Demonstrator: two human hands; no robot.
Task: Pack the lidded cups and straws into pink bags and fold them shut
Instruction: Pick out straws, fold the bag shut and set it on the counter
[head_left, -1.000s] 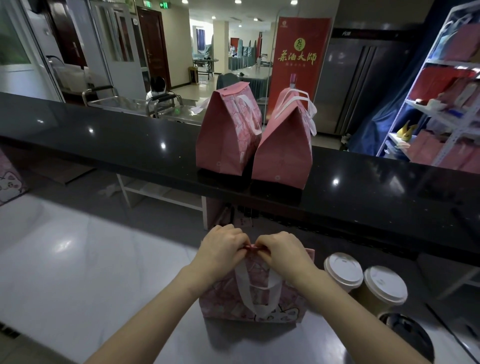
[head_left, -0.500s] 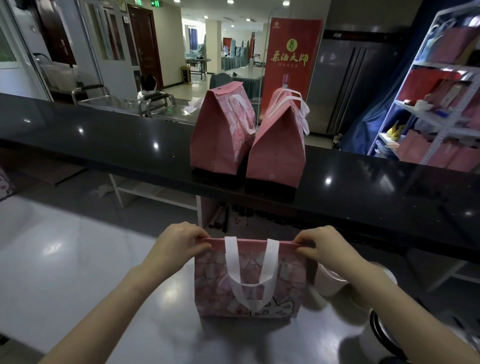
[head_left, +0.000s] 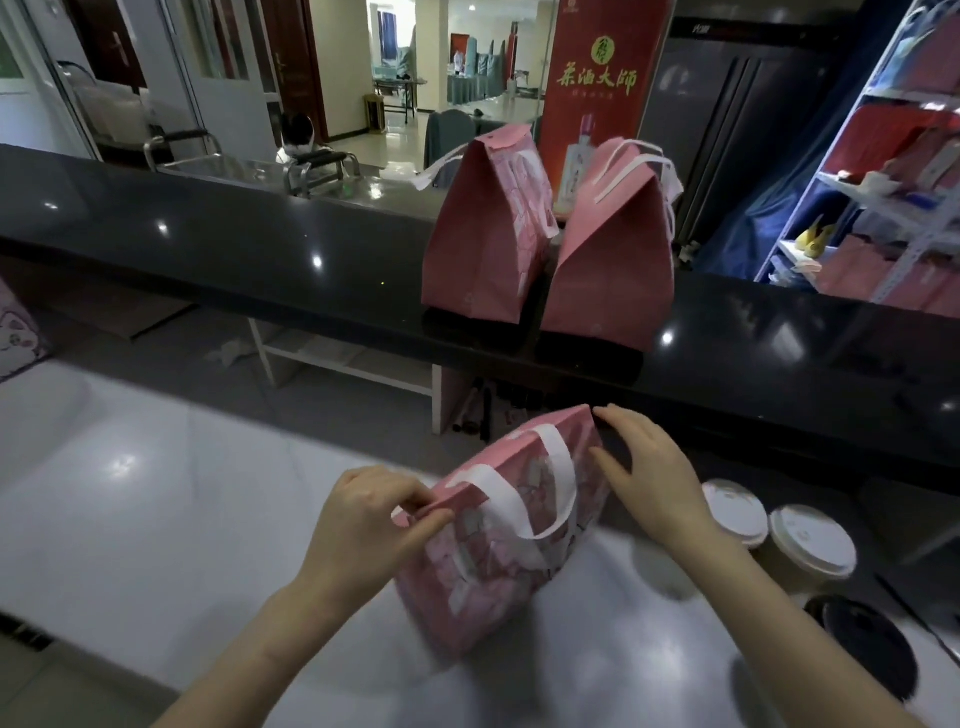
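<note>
closest to you, your left hand (head_left: 374, 514) pinches the near end of the pink bag (head_left: 483, 577) along its top edge, thumb and fingertips clamped on the corner at about eight o'clock from the bag's middle. the bag stands on the white counter (head_left: 130, 493) right in front of you, turned so its flattened top edge runs from seven o'clock up to one o'clock. its white handle (head_left: 558, 473) hangs in a loop down the printed side facing you. your right hand (head_left: 654, 478) is released, fingers spread and only lightly bent, at the bag's far end around two o'clock. the fingertips sit right at the top corner, but you cannot tell from here whether they actually touch it. at four o'clock, low by your right forearm, lies a dark round object (head_left: 862, 649), too dim to identify. at three o'clock from the bag, beyond your right wrist, two lidded cups (head_left: 735, 512) stand side by side on the counter, white lids on, near the bag but apart from it. farther out at twelve o'clock the black ledge (head_left: 260, 249) crosses the whole view, and two closed pink bags (head_left: 483, 249) stand on it side by side, tops folded to a peak, handles drooping. behind them at one o'clock is a red banner (head_left: 602, 88), and a shelf rack (head_left: 893, 182) with red and pink packages fills two o'clock.
</note>
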